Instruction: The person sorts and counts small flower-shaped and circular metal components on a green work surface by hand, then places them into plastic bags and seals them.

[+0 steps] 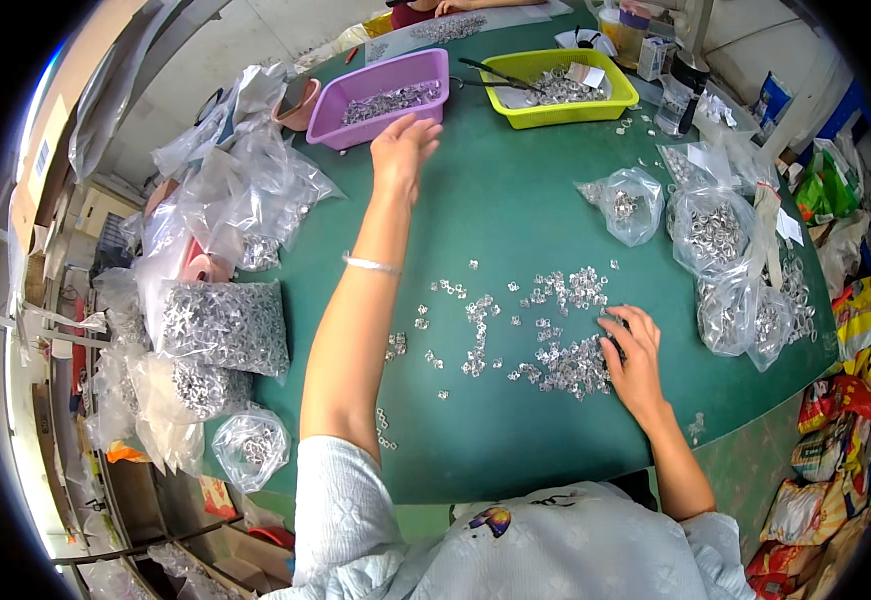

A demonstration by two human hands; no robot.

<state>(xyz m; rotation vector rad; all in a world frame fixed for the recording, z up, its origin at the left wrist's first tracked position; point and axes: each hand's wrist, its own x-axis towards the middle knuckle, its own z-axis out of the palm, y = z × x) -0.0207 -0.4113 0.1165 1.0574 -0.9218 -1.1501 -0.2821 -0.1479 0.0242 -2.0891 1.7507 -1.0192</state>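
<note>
In the head view, we see the left hand stretched out over the table, at the near side of the purple basket, which has small metal pieces inside. Its fingers are loosely bent; we cannot tell whether they close on anything. The right hand rests low at the right edge of the pile of the same sort of pieces, thumb and forefinger apart, the other fingers curved. The pile lies in front of the person, a little right of the middle, with looser pieces strung out to its left.

Right of the purple basket we see a yellow-green basket, also holding metal pieces. Clear bags of parts crowd the table's left side, and more bags stand along the right. A co-worker's arm shows at the far edge.
</note>
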